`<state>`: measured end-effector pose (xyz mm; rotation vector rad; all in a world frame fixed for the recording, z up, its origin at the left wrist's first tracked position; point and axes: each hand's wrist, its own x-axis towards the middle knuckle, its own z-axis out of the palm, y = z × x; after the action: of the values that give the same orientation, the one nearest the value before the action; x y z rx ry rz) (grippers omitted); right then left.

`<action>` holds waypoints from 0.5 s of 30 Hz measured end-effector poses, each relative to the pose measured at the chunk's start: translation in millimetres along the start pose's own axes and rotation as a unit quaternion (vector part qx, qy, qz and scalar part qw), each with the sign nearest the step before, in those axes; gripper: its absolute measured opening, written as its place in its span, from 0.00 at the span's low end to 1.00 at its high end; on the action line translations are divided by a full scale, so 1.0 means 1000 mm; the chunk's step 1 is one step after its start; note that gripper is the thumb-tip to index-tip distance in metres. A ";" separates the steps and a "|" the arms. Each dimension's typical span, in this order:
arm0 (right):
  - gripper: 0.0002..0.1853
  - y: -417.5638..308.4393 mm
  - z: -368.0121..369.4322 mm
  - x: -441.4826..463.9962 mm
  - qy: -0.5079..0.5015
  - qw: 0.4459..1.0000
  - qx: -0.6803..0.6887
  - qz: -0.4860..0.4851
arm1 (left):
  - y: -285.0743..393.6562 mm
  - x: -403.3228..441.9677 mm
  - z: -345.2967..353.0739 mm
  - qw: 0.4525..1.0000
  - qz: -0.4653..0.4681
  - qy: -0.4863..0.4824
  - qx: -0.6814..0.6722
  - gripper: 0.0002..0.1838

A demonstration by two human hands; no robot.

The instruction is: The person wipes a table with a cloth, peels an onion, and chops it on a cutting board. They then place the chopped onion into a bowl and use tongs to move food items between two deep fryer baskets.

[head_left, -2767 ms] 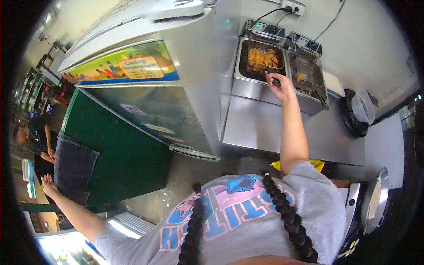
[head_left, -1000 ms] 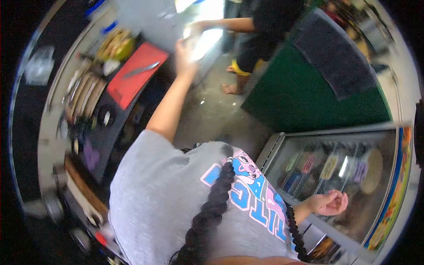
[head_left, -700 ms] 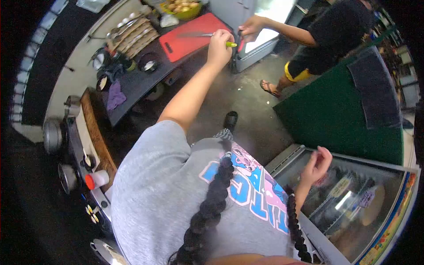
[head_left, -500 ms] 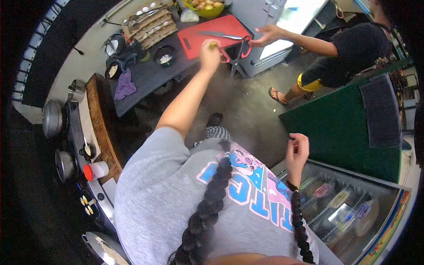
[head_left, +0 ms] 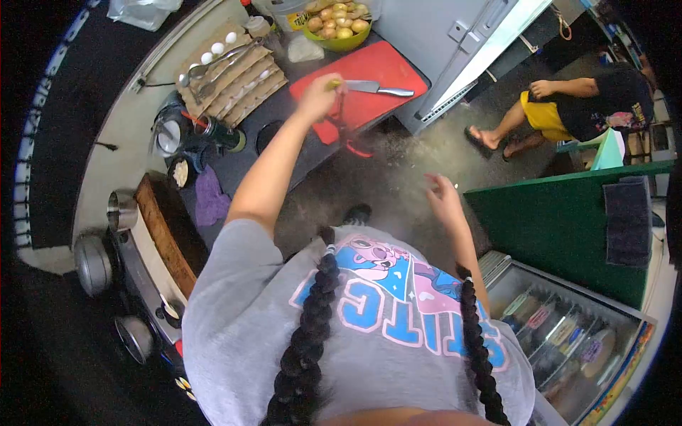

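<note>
My left hand is closed over the red cutting board. A small yellow-green item shows at its fingertips, and red-handled scissors hang below the fingers, their handles toward the board's near edge. Beside this hand a knife with a metal handle lies on the board. My right hand is raised over the floor, left of the green partition, fingers apart and nothing in them.
Egg trays, a green bowl of onions or potatoes and a purple cloth are on the dark counter. A co-worker is at the upper right. A glass-front cooler stands lower right; pots line the left.
The scissors, earlier between my left hand and the co-worker's hand, now hang from my left hand. The co-worker's arm has drawn back right. My view has turned from the fryers to the counter.
</note>
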<state>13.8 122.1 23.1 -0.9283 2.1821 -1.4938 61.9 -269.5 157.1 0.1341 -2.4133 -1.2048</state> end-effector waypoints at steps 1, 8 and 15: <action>0.20 -0.006 0.008 0.013 0.003 1.000 0.001 0.004 | -0.002 0.008 0.005 0.995 -0.077 -0.057 0.042 0.13; 0.22 -0.003 0.049 0.007 -0.159 0.979 -0.126 -0.017 | -0.065 0.024 0.087 0.874 0.177 -0.289 0.348 0.13; 0.20 0.094 0.014 -0.096 -0.169 0.957 -0.204 0.118 | -0.090 -0.022 0.123 0.798 0.304 -0.228 0.468 0.07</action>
<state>61.5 199.3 -76.3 -0.9229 2.2765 -0.7249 19.7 -227.9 15.1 -0.6656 -2.8750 0.3468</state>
